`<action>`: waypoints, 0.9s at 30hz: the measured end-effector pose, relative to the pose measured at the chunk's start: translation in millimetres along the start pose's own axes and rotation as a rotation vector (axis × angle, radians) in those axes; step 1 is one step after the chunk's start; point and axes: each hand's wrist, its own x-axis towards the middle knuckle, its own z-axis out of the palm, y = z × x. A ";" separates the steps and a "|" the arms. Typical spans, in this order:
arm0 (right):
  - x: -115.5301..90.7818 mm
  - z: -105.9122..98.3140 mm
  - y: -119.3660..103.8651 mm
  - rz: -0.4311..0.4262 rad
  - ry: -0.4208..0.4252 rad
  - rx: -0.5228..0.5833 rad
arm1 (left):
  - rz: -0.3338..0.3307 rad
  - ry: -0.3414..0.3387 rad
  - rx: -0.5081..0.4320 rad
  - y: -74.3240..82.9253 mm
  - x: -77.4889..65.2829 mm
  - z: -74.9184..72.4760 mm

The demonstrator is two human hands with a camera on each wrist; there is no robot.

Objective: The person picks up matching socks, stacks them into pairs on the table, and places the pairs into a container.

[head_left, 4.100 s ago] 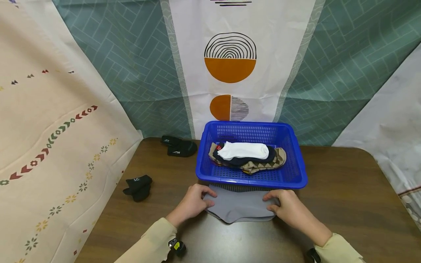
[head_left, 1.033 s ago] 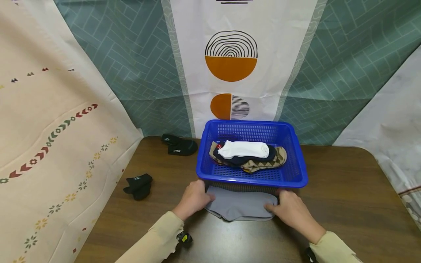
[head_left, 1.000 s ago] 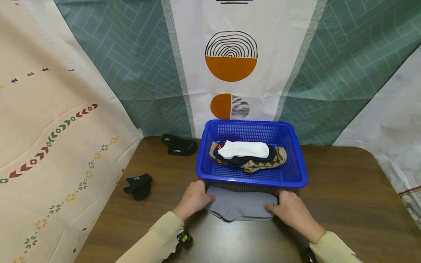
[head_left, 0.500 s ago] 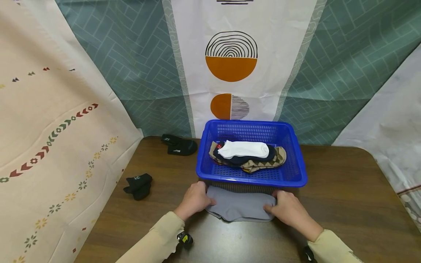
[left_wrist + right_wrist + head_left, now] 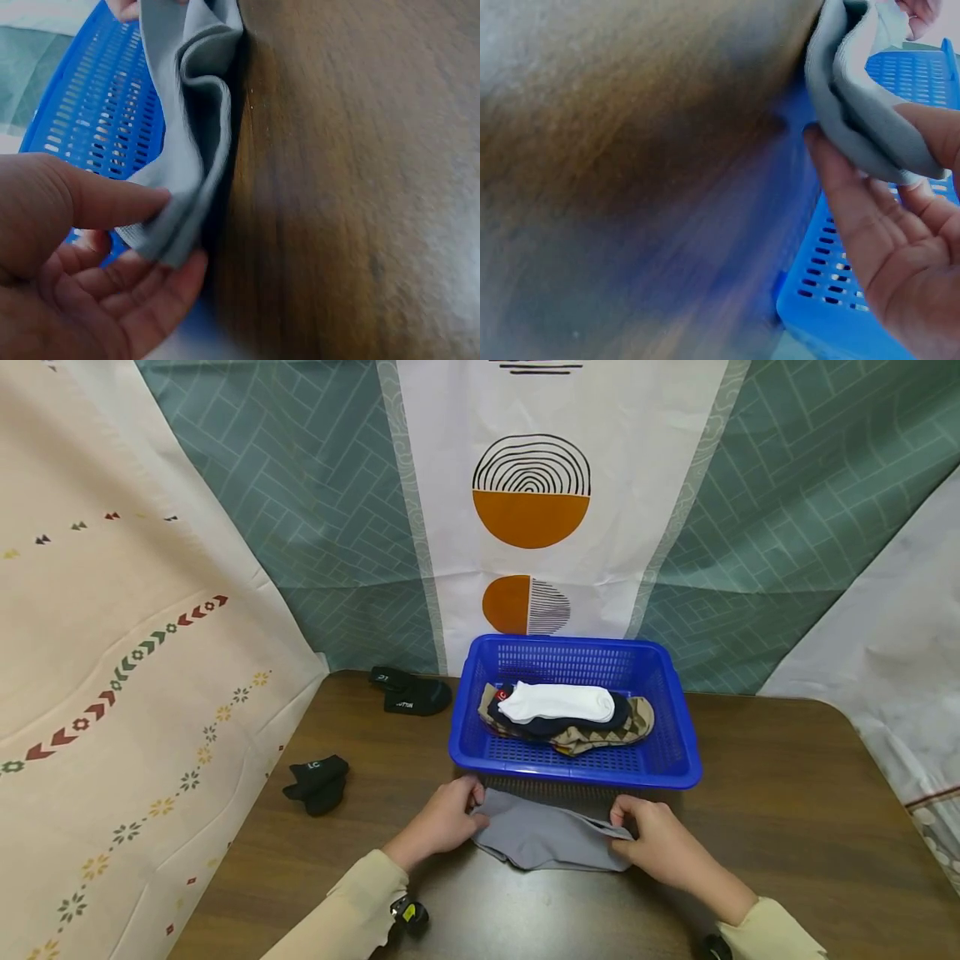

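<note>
A pair of grey socks (image 5: 543,837), laid together crosswise, is held up at both ends just in front of the blue basket (image 5: 573,772). My left hand (image 5: 444,817) pinches the left end; in the left wrist view, the thumb lies over the layered grey fabric (image 5: 176,150) and the fingers lie under it. At the other end my right hand (image 5: 662,839) pinches the socks between thumb and fingers. The right wrist view shows the stacked grey layers (image 5: 881,124) in that grip, partly covered by the thumb.
Inside the basket lie white socks (image 5: 558,702) on navy socks (image 5: 621,712) and brown patterned socks (image 5: 641,722). Black socks lie at the table's back left (image 5: 416,695), and another black bundle (image 5: 318,785) lies nearer. Fabric hangs behind the brown table (image 5: 787,793).
Both hands have moved from the flat grey socks' ends to pinching them. The socks have risen slightly, and their right end now shows parted layers. The basket has stayed in place.
</note>
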 end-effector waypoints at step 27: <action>-18.3 -63.3 -18.4 -0.361 0.135 0.302 | 0.237 0.107 -0.157 31.5 -22.6 -50.9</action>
